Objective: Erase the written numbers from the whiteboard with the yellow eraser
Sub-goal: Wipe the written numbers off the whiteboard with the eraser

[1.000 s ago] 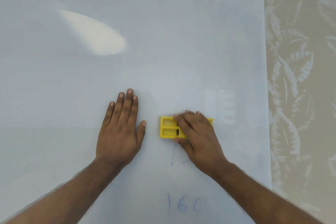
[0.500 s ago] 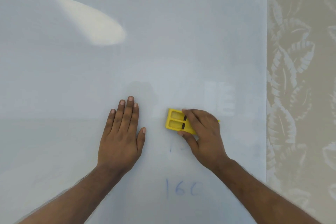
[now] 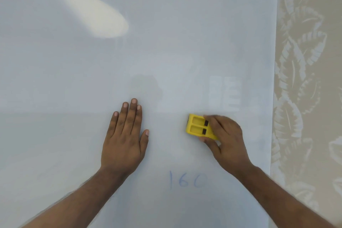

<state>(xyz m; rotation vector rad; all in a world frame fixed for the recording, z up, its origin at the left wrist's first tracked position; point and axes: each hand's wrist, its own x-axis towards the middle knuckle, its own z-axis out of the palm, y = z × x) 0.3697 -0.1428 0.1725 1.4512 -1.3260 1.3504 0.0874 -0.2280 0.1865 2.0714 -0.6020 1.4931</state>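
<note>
Head view — two hands, one yellow eraser point(image 3: 198, 127), one whiteboard point(image 3: 166, 52)

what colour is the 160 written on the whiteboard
Faint blue, the 160 shows near the bottom of the whiteboard in the head view.

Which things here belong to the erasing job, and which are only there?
Belong to the job:
eraser, held in the right hand
number "160", still on the board
whiteboard
left hand, flat on the board

Only there:
leaf-patterned surface to the right of the board
light glare at upper left
</note>
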